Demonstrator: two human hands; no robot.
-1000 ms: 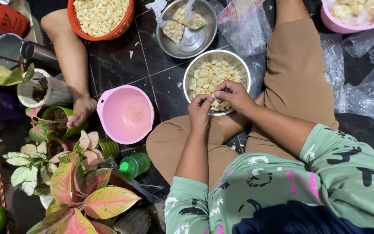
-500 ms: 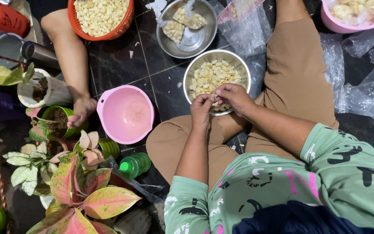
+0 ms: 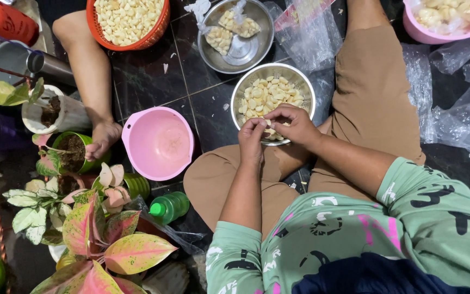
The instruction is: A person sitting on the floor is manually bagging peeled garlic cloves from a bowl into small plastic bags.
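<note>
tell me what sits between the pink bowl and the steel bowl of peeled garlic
In the head view, only bare dark floor tile with a few white scraps lies between the pink bowl and the steel bowl; nothing stands there.

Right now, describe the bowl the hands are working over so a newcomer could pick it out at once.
Start at the person's tan-clad knees on the dark tiled floor. Just in front of them sits a round metal colander filled with pale peeled cloves; the left hand and right hand meet over its near rim. Unlike the steel bowl beyond it, which holds small bagged portions, and the empty pink bowl, its cloves lie loose.
</note>
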